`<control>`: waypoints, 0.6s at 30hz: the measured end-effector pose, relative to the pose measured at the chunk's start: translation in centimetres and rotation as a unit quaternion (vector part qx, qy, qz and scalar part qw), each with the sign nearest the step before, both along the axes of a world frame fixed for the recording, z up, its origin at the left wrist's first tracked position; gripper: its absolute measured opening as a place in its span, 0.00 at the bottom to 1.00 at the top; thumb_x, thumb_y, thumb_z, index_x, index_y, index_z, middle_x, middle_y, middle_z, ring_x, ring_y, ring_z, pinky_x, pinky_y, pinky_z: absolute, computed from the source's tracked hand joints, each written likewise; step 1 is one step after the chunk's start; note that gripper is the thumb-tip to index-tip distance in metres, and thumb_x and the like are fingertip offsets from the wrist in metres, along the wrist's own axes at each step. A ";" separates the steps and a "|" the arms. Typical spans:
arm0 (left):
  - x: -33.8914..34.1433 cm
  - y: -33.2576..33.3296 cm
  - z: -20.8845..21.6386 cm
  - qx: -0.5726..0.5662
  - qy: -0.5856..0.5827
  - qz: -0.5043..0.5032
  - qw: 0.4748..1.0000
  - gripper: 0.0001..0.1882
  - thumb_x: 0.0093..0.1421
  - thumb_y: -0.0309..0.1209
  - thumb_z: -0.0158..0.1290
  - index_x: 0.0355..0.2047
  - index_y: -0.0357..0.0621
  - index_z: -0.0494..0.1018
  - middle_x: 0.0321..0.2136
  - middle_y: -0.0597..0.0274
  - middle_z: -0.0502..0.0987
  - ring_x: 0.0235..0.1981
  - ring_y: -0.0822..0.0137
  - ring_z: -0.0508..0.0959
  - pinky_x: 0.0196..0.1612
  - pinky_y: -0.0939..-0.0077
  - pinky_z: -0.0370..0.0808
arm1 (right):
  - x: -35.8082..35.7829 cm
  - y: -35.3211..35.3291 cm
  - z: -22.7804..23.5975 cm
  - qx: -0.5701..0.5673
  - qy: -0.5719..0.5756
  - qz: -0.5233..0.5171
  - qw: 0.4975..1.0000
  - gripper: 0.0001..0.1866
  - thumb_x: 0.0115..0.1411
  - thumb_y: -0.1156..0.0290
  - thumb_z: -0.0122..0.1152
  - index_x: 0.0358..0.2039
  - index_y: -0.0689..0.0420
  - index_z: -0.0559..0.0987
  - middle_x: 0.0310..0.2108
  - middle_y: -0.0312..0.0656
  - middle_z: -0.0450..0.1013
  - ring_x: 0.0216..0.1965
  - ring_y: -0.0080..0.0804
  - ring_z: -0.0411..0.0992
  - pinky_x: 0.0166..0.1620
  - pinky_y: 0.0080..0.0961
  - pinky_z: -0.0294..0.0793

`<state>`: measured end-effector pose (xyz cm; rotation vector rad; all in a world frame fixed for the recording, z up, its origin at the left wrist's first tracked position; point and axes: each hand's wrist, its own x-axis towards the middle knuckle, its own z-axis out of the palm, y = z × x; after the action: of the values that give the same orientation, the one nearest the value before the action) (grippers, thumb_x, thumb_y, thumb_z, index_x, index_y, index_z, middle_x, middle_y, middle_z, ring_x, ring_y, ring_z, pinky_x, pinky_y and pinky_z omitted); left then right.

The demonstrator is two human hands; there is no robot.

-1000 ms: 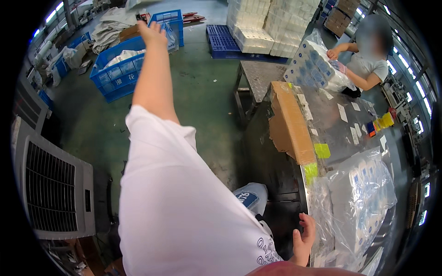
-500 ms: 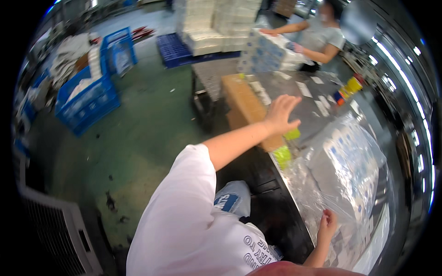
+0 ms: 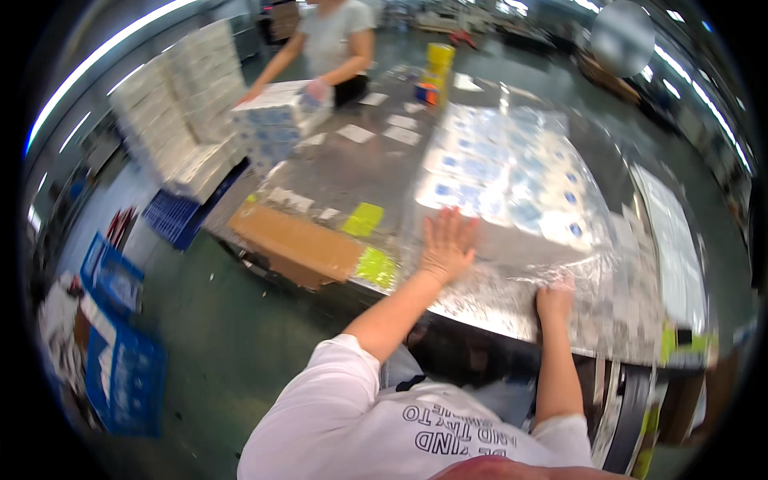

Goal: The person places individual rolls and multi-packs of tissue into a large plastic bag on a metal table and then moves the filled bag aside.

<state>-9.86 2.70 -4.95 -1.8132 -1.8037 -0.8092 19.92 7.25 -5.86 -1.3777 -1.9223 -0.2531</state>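
Note:
My left hand (image 3: 448, 245) lies flat with fingers spread on the near left end of a large clear plastic bag (image 3: 512, 176) filled with white and blue packs. My right hand (image 3: 554, 298) is closed on the crinkled open edge of that bag near the table's front edge. The bag rests on a shiny metal table (image 3: 360, 172).
A flat brown carton (image 3: 296, 244) and yellow-green sheets (image 3: 364, 219) lie at the table's left end. A co-worker (image 3: 336, 40) at the far side holds a wrapped bundle (image 3: 276, 120). Stacked white packs (image 3: 184, 112) and blue crates (image 3: 120, 352) stand on the left floor.
My head turned from the floor and crates toward the table. My left hand swung from a raised reach on the left down onto the bag. My right hand stayed at the bag's edge.

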 end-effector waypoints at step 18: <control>0.2 -0.6 0.5 0.011 0.007 0.005 1.000 0.50 0.53 0.47 0.58 0.70 0.71 0.40 0.69 0.44 0.34 0.70 0.42 0.36 0.65 0.34 0.37 | -0.3 -1.4 2.8 -0.109 0.081 -0.013 0.991 0.06 0.49 0.75 0.58 0.29 0.58 0.79 0.35 0.50 0.70 0.42 0.50 0.68 0.47 0.42 0.68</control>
<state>-9.67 2.11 -4.43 -1.7915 -1.7866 -0.8073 19.59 5.81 -3.11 -1.5147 -1.8393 0.0576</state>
